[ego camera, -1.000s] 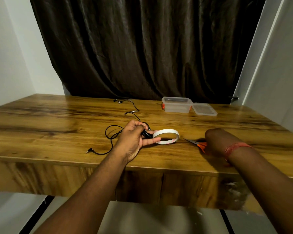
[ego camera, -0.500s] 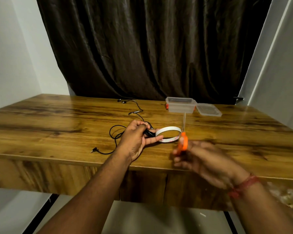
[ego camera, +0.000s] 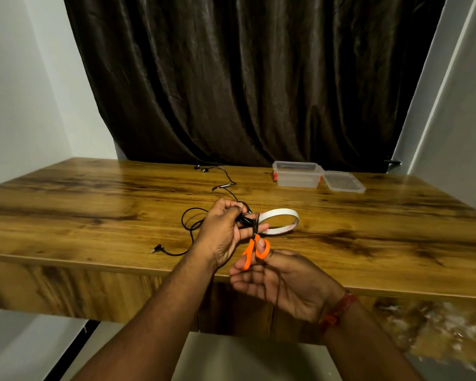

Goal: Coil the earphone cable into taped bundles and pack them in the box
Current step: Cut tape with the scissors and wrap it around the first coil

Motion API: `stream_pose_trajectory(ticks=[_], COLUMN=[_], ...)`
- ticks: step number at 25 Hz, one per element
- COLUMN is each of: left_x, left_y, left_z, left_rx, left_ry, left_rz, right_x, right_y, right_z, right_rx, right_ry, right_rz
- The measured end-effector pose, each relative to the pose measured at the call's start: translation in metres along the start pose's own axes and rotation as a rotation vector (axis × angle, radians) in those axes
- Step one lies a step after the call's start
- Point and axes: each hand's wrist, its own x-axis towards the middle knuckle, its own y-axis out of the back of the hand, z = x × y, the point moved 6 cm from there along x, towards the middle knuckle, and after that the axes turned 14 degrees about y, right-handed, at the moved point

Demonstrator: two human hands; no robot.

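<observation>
My left hand (ego camera: 223, 231) grips a coiled part of the black earphone cable (ego camera: 190, 215) over the wooden table (ego camera: 94, 210); the rest of the cable trails back to the earbuds (ego camera: 201, 168) and forward to the jack plug (ego camera: 156, 248). A white tape roll (ego camera: 282, 221) lies just right of that hand, and a strip from it seems to run to the coil. My right hand (ego camera: 280, 281) holds orange-handled scissors (ego camera: 254, 250), thumb through one loop, blades pointing up at the coil beside my left fingers.
A clear plastic box (ego camera: 297, 177) with orange clips stands open at the back right of the table, its lid (ego camera: 342, 181) lying beside it. A dark curtain hangs behind. The table's front edge runs just under my hands.
My right hand picked the scissors up off the table on the right and carried them left, up to the coil in my left hand. The left hand stayed in place.
</observation>
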Motion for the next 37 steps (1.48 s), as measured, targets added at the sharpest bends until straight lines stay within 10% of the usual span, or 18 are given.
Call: stream_pose_trajectory(ticks=[37], left_x=[-0.003], left_y=[0.0], left_z=[0.003], left_rx=[-0.051], left_ry=[-0.019], left_rz=[-0.031], right_x=[0.007], right_y=[0.006], right_z=[-0.003], right_rx=[-0.042], right_ry=[0.065], right_rz=[0.022])
